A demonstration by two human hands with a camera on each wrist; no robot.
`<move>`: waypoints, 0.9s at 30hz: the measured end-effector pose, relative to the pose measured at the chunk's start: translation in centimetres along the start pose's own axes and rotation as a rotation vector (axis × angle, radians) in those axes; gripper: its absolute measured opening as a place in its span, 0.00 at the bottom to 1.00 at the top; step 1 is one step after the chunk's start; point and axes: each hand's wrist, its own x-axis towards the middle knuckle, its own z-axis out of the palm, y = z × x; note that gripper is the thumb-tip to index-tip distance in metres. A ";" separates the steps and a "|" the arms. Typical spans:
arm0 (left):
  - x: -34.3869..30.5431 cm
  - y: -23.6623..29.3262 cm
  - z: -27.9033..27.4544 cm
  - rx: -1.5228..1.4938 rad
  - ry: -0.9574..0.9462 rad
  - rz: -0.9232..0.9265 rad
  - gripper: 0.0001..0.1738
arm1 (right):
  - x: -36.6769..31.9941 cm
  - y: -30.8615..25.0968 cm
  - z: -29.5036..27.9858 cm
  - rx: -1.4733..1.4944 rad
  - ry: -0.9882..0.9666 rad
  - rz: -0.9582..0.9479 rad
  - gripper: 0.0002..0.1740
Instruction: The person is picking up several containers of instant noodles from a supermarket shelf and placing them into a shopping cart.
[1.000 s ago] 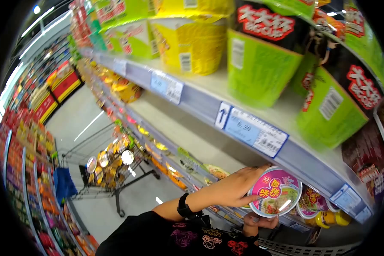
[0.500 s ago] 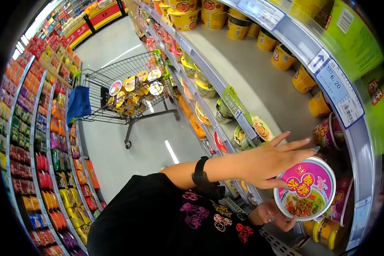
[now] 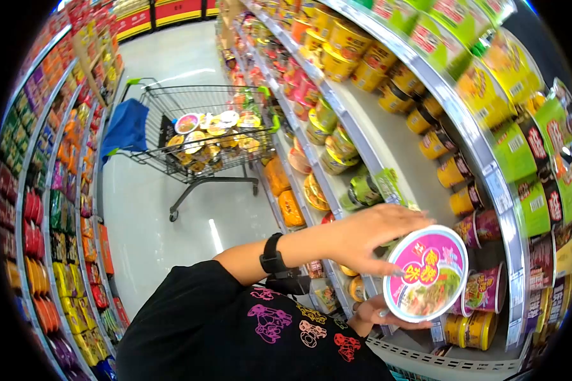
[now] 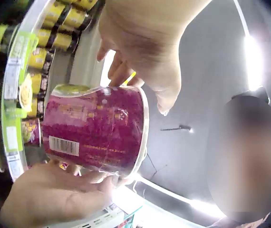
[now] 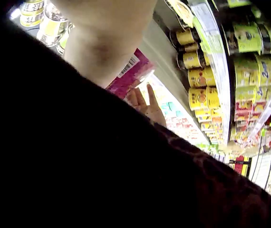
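1. Supermarket aisle: pale, glossy floor (image 3: pixel 140 209) between two packed shelf runs, with open room in front of the cart.
2. Shopping cart (image 3: pixel 216 180): loaded with lidded cups; blue cloth (image 3: pixel 126 126) at one end; other end near the lower shelf edges.
3. Shelf board (image 3: pixel 391 143): bare pale strip along its front, yellow cups (image 3: pixel 454 173) behind.
4. Price rail (image 3: pixel 498 187): curved edge above those yellow cups.
5. Noodle cup (image 3: pixel 426 273), magenta, white-rimmed: in the hands, lid toward the head camera, beside the shelving; contact with the shelf cannot be told.
6. Left hand (image 3: pixel 376 236): fingers extended, spread wide along the cup's side.
7. Right hand (image 3: pixel 388 314): holding the cup from below, fingers curled round its wall.
8. Purple cups (image 3: pixel 485 290): just beyond the lid.
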 end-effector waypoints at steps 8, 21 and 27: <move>-8.7 5.5 -10.6 0.307 -0.036 -0.242 0.48 | -5.7 -6.3 6.0 0.940 -0.462 0.982 0.48; -13.7 1.0 -15.8 0.096 0.024 -0.457 0.49 | -6.6 -8.3 12.4 1.068 -0.573 1.708 0.35; -13.1 -1.6 -16.2 -0.133 0.290 -0.381 0.40 | -6.0 -6.4 14.6 1.206 -0.859 1.683 0.38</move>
